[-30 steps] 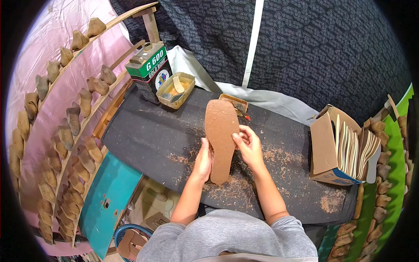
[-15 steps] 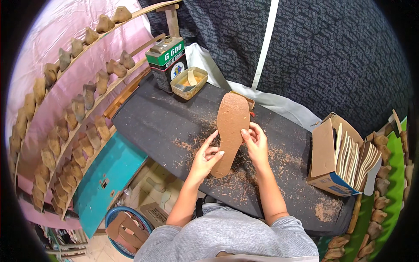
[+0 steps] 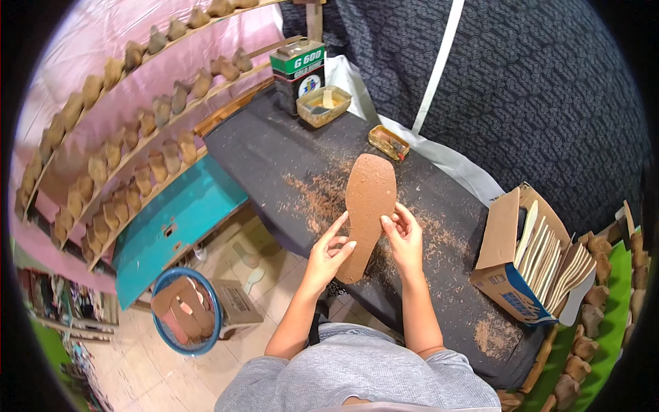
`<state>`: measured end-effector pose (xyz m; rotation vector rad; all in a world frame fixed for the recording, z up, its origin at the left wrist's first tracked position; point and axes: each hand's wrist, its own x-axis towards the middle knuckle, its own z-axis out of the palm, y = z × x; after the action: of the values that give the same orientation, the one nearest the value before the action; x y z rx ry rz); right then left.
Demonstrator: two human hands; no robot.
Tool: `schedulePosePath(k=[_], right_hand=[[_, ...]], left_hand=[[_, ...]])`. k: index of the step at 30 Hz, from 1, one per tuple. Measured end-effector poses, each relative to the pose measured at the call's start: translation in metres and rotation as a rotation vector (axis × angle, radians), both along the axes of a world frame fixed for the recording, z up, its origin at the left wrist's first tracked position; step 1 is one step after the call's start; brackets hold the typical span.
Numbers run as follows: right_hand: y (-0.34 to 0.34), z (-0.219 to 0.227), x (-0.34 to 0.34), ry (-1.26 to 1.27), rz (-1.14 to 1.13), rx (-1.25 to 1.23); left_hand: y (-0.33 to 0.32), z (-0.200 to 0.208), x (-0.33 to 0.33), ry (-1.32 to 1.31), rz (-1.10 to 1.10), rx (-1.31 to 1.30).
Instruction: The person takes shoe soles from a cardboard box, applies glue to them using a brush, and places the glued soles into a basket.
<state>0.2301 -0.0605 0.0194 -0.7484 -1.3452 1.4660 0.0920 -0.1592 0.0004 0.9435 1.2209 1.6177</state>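
Note:
A brown shoe sole (image 3: 371, 189) is held up over the dark-covered table (image 3: 268, 147), its wide end pointing away from me. My left hand (image 3: 328, 257) grips its left edge near the narrow end, thumb on the upper face. On the opposite edge, around the waist of the sole, my right hand (image 3: 403, 239) pinches it with the thumb on top. The fingers beneath the sole are partly hidden. Brown shavings (image 3: 316, 196) lie scattered over the cloth around and under it.
Beyond the sole stand a small box (image 3: 389, 142), a glue-stained tub (image 3: 324, 108) and a green-black can (image 3: 299, 72). A carton (image 3: 504, 275) packed with soles sits at right. Shoe lasts (image 3: 96, 165) line shelves at left. A blue basin (image 3: 218, 319) of brown pieces rests below.
The view has shifted, showing more floor and basin at left. The small box behind the sole has come into fuller view. Both hands keep their hold on the sole.

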Motion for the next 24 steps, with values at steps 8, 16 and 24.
schedulePosePath(k=[8, 16, 24], right_hand=[[-0.047, -0.005, 0.007, 0.021, 0.188, 0.008], [-0.092, -0.007, -0.023, 0.062, 0.351, -0.016], [-0.151, -0.007, -0.077, 0.075, 0.581, -0.046]], left_hand=[[-0.083, -0.009, 0.027, -0.133, 0.218, -0.059], [-0.159, -0.01, 0.029, -0.081, 0.445, -0.083], [-0.233, -0.021, 0.006, -0.093, 0.605, -0.117]])
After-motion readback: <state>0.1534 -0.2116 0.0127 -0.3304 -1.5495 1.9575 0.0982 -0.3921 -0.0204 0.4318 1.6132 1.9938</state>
